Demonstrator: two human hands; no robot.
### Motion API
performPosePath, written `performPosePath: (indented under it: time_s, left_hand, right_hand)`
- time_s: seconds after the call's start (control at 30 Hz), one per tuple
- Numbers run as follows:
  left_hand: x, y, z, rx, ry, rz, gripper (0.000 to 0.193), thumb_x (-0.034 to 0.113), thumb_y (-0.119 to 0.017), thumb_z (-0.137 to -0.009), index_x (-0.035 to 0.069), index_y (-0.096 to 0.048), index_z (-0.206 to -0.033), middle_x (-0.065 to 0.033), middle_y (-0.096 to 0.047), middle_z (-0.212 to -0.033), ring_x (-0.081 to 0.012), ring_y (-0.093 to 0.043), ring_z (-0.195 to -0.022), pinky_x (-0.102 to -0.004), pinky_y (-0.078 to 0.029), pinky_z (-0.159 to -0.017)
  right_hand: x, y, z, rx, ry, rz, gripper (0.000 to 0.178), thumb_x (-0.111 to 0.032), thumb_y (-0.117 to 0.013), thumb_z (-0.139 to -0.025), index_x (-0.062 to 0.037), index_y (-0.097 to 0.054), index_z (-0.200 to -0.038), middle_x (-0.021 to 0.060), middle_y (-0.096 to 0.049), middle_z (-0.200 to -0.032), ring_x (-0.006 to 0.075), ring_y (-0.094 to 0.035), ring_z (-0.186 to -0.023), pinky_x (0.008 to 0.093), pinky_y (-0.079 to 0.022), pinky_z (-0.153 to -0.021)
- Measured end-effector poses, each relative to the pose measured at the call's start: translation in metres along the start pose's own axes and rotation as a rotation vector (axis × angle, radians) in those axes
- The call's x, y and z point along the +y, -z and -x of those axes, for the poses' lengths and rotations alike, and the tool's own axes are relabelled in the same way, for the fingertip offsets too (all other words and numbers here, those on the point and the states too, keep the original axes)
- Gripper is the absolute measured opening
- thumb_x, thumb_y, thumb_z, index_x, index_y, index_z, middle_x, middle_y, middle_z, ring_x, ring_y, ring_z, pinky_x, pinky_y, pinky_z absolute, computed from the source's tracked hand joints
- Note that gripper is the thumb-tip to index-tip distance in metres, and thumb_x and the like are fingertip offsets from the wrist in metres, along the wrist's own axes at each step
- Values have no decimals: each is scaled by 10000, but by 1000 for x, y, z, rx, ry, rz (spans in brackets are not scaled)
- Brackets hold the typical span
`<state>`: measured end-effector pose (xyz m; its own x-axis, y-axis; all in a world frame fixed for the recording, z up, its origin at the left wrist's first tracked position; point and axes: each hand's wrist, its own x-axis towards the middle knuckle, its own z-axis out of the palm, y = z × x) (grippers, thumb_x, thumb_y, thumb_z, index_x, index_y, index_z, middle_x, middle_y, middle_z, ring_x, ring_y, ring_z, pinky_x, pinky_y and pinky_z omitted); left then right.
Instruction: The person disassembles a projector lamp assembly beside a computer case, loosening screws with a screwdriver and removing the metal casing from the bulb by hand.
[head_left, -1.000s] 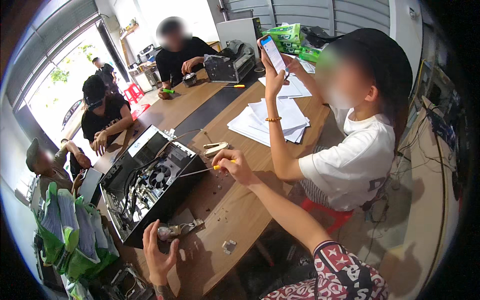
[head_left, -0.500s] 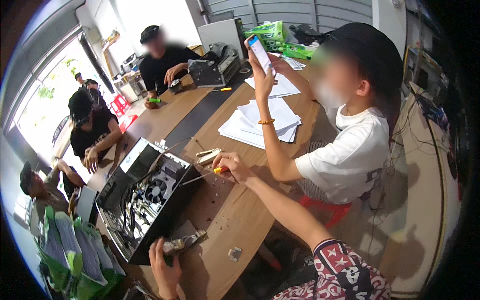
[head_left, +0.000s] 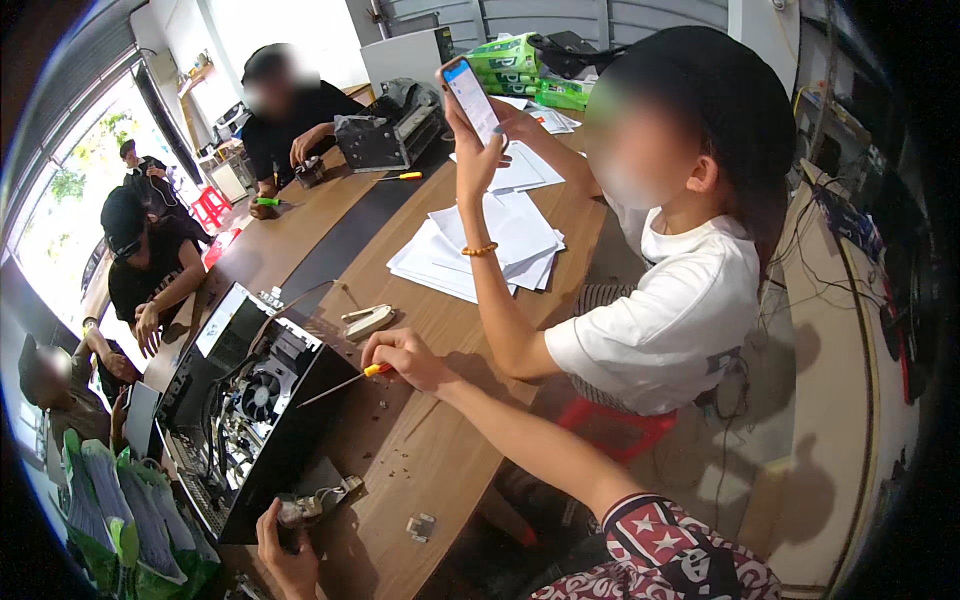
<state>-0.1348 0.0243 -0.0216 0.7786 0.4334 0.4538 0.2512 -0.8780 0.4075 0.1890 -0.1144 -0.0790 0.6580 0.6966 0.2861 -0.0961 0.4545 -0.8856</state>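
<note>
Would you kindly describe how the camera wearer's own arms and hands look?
The right hand and left hand wear no gloves. The right forearm is uncovered, with no watch or bracelet visible, below a short sleeve in dark red, black and white, patterned with white stars and bold lettering. Any left sleeve is out of view.

It's a computer workshop we're in: opened computer case point(head_left: 255, 410) toward the left edge of the tabletop point(head_left: 440, 475), grey metal chassis point(head_left: 390, 138) near its far end, yellow-handled screwdriver point(head_left: 376, 369) out, small loose parts point(head_left: 421, 526) strewn about.
</note>
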Motion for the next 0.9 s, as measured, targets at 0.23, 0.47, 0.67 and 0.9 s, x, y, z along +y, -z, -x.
performPosePath:
  time_s: [0.23,0.47,0.67,0.9]
  left_hand:
    - [-11,-3,6,7,41,-45,533,-111,-662,-744,22,-569,-1252,-177,-603,-1189,-355,-577,-1155,-422,-446,-1004]
    - [-1,0,8,-21,102,-6,341,58,-650,-893,27,-615,-1231,-192,-650,-1138,-309,-641,-1025,-389,-523,-883]
    - [-13,-4,8,44,-33,-30,471,-138,-607,-766,15,-597,-1211,-166,-625,-1123,-326,-606,-1072,-399,-450,-965]
    - [-16,-3,9,20,33,-28,454,-142,-582,-773,14,-599,-1199,-160,-616,-1114,-320,-600,-1079,-395,-445,-971]
  right_hand:
    - [0,-2,5,-15,44,-28,190,-113,-508,-869,-18,-658,-802,29,-610,-690,65,-542,-577,206,-394,-498]
    - [-1,0,7,14,92,4,181,-116,-518,-865,-23,-660,-803,31,-616,-697,69,-554,-582,208,-419,-516]
    - [-4,-4,9,11,46,-12,182,-124,-525,-861,-21,-661,-798,30,-621,-707,73,-561,-587,212,-426,-523]
    - [-2,-3,9,10,59,1,183,-134,-536,-856,-21,-667,-797,36,-626,-714,74,-559,-587,214,-424,-523]
